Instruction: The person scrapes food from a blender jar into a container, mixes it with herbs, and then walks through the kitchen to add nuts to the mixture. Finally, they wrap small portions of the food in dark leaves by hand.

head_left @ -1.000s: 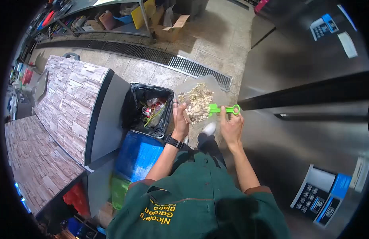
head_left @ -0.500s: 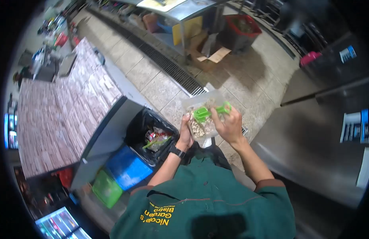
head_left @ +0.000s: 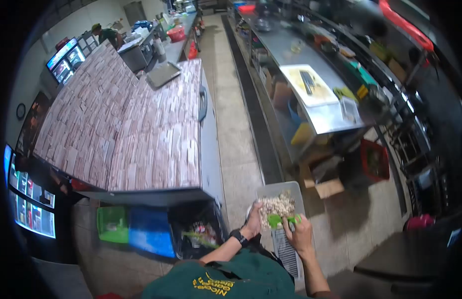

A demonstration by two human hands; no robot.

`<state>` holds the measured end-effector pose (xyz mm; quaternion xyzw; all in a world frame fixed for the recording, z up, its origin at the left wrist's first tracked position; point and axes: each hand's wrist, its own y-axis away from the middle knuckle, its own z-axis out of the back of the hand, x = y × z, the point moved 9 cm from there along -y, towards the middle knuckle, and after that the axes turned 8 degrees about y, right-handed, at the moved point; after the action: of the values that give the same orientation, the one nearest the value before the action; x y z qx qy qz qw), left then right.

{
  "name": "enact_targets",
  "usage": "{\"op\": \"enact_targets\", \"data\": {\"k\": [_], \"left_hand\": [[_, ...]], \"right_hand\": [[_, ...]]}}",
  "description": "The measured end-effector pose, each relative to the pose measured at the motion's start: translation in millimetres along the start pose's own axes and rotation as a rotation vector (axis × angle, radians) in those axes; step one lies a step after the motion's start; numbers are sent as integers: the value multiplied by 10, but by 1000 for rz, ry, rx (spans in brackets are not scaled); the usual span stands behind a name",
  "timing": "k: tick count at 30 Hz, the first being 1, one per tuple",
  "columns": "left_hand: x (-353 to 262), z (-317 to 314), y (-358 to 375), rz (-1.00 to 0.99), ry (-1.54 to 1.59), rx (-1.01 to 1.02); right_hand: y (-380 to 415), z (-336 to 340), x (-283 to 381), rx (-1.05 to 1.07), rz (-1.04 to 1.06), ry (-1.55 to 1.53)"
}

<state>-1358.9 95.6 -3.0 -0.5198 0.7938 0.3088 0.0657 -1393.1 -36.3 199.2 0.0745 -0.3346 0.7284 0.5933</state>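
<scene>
Left hand (head_left: 253,225) grips the near-left edge of a clear plastic container (head_left: 279,197), fingers wrapped under and over the rim; the container is held roughly level in front of the torso, probably so the chopped, pale brown-and-white contents (head_left: 276,205) stay heaped in it rather than sliding off; a dark watch (head_left: 238,237) sits on that wrist.

Right hand (head_left: 301,234) is closed on a green plastic tool (head_left: 278,220) — a scraper or scoop, shape too small to settle; its broad end lies at the near edge of the heap, touching or just above it, I cannot tell which; the handle end runs right under the fingers, a grip suited to dragging across the container's floor.

Container is over the tiled floor (head_left: 236,149), just above a metal floor drain grate (head_left: 285,251); a black-lined waste bin (head_left: 198,231) stands just to the left of it, near the left forearm, with red and green scraps inside — container is beside the bin, not over it.

Further left: a blue crate (head_left: 150,230) and a green crate (head_left: 112,224) tucked under a stone-faced counter (head_left: 141,124); to the right, a steel worktable (head_left: 310,74) carrying a white cutting board (head_left: 310,84); a red bin (head_left: 374,162) and a cardboard box (head_left: 325,187) on the floor beneath it; another person (head_left: 107,35) at the far left end.
</scene>
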Motion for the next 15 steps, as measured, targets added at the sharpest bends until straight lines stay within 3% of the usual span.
{"op": "enact_targets", "data": {"k": [3,7,10,12,13,15], "left_hand": [[-460,-166,-527,-37,90,2],[-1213,-247,-1075,-246,-75,-57],[-1328,57,-1469,-142,86,-124],[-1531,116,-1660,-192,60,-97],[-1708,56,-1684,-297,42,-190],[-1656,532,-2026,-326,80,-285]], "right_hand": [[-615,-182,-133,31,29,-59],[-1540,-636,-54,237,207,-293],[-2128,-954,70,450,540,-90],[-2491,-1198,50,543,581,-96],[-2682,-1297,12,511,627,-117],[-2975,-1582,-66,555,716,-62]]}}
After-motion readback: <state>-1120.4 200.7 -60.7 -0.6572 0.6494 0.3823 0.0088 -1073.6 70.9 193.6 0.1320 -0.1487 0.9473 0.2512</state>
